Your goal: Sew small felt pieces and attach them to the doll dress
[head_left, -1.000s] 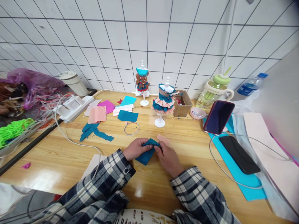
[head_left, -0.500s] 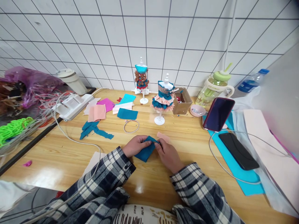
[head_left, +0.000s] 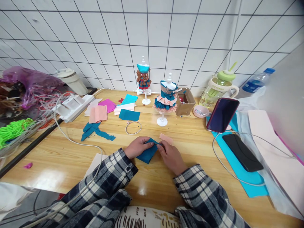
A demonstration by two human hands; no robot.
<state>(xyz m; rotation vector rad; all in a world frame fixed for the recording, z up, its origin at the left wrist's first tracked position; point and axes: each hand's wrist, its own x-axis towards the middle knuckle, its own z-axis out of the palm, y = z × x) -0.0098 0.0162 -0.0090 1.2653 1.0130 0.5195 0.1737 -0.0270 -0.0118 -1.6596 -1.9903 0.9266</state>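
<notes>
A teal piece of crepe paper (head_left: 147, 154) hangs between both hands, close to the front of the table. My left hand (head_left: 138, 147) pinches its upper left part between thumb and fingers. At its right corner, my right hand (head_left: 171, 155) grips the paper with thumb and fingertips, and the edge looks gathered or twisted there. A small peach paper strip (head_left: 166, 138) lies just beyond the right hand. Farther back stands a mini dress form (head_left: 165, 100) in a ruffled teal and peach dress, with a second dress form (head_left: 143, 79) in turquoise and brown behind it.
Left of centre lie teal scraps (head_left: 96, 130), peach paper (head_left: 98, 114) and a thin ring (head_left: 133, 127). A power strip (head_left: 74, 107) and its cable sit at left. Right are a cardboard box (head_left: 186, 106), pink dish (head_left: 200, 111), propped phone (head_left: 222, 114), black phone (head_left: 242, 152) and drink jug (head_left: 217, 88).
The view has tilted very slightly. Both hands keep their hold on the teal paper in nearly the same place.
</notes>
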